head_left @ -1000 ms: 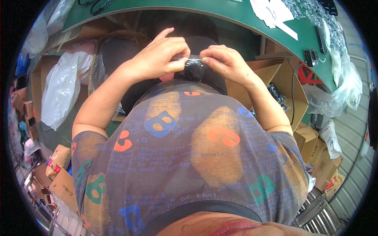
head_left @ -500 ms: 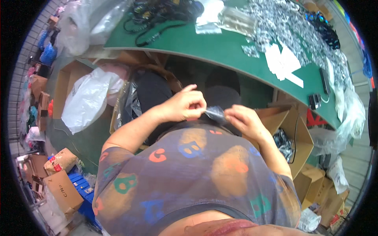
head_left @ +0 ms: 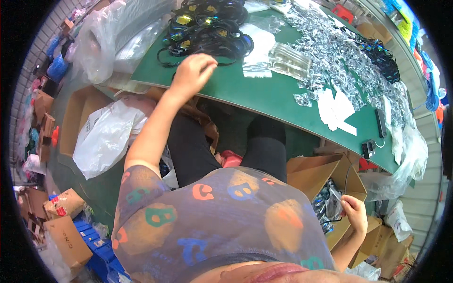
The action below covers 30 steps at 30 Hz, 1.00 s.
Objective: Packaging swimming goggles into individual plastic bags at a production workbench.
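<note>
My left hand (head_left: 192, 74) is over the left part of the green table, thumb and fingers apart and loosely bent, with nothing visible in it. Just beyond it lies a heap of swimming goggles (head_left: 212, 33) with black straps and shiny lenses, one strap looping close to the fingers. My right hand (head_left: 355, 212) is low at the right, over the rim of an open cardboard box (head_left: 306, 170). Its thumb and fingers pinch the edge of a small clear plastic bag (head_left: 335, 199). Several clear bags with dark things in them (head_left: 322, 212) lie inside the box.
Small clear plastic pieces (head_left: 325, 52) cover much of the green table (head_left: 226, 89). White paper strips (head_left: 336, 109), a clear tray (head_left: 289, 61) and a small black device (head_left: 368, 148) lie there too. At the left, a white plastic bag (head_left: 101, 141) sits in a carton.
My hands have parted. The left went up and forward to the goggles on the table; the right moved down and right to the box with the clear bag. My view has shifted.
</note>
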### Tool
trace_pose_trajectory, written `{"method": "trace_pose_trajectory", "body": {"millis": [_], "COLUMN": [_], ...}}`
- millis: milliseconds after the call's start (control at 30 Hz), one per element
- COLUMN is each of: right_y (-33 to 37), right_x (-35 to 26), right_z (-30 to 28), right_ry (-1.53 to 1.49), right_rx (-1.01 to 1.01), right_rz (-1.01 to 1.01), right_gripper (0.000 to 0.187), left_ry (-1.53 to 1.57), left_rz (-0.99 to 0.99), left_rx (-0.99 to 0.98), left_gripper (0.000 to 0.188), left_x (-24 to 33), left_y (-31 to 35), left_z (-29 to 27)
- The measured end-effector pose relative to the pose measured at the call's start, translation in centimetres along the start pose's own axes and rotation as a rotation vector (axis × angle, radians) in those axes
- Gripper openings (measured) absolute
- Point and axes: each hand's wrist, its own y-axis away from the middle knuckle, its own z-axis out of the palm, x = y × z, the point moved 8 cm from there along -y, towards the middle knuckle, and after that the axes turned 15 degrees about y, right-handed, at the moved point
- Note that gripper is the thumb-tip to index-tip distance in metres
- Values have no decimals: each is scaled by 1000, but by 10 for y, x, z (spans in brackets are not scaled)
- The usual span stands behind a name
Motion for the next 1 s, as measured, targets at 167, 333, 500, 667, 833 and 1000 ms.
{"method": "trace_pose_trajectory", "body": {"millis": [167, 333, 500, 667, 833, 1000], "right_y": [-9, -45, -65, -104, -231, -327], "right_x": [84, 22, -140, -257, -311, -330], "right_z": [0, 18, 36, 40, 13, 50], "right_ry": [588, 866, 642, 589, 726, 1060], "right_rx": [-42, -24, 105, 388, 712, 707], "right_rz": [219, 15, -594, -993, -922, -1039], "right_gripper": [12, 29, 28, 28, 25, 22], "left_ry": [-548, -778, -580, -450, -78, 703], "left_rz": [-99, -11, 157, 305, -12, -715], "left_rx": [-252, -372, -240, -147, -343, -542], "left_gripper": [21, 13, 16, 22, 17, 14], "left_x": [-82, -101, 2, 134, 143, 83], "left_y": [-40, -46, -50, -53, -44, 52], "left_z": [35, 53, 5, -29, -6, 88]}}
